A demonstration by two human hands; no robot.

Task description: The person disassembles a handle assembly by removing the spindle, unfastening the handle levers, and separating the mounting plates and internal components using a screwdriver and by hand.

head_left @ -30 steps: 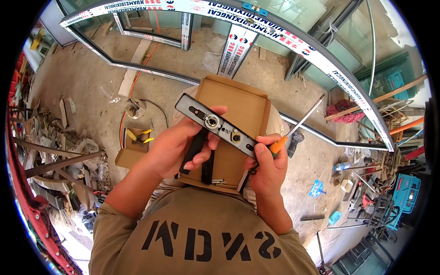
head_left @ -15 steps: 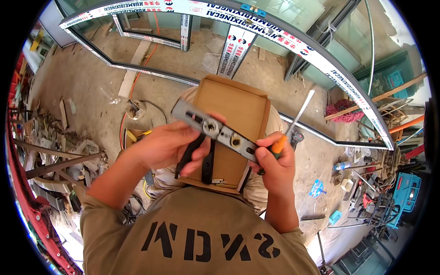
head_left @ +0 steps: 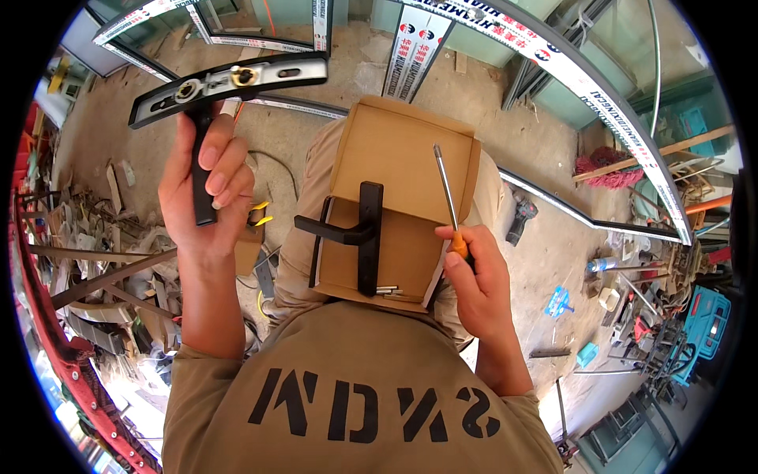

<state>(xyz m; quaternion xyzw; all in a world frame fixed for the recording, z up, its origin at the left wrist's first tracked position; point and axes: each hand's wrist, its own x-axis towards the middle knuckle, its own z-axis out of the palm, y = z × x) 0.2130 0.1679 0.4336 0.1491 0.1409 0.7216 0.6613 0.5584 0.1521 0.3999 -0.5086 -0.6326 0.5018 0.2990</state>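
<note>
My left hand [head_left: 209,178] is closed round the black lever of a door handle [head_left: 229,83]. It is raised at the left, with the metal underside of its long backplate facing me. In my right hand [head_left: 476,276] is a screwdriver [head_left: 448,193] with an orange and dark grip, its blade pointing up and away. An open cardboard box [head_left: 407,158] rests on my lap between the hands. A second black door handle [head_left: 369,237] lies across the box, its lever pointing left. Beside its lower end are small metal pins or screws [head_left: 387,291].
Beyond my knees stands a large window frame [head_left: 584,87] wrapped in printed film. A cordless drill [head_left: 521,219] lies on the floor to the right, with a blue toolbox [head_left: 703,332] farther off. Scrap and metal bars [head_left: 103,276] crowd the left side. A pink mop head [head_left: 604,171] lies far right.
My left hand has lifted the door handle up and to the left, away from my right hand. The screwdriver has moved lower and left, uncovering the second handle in the box.
</note>
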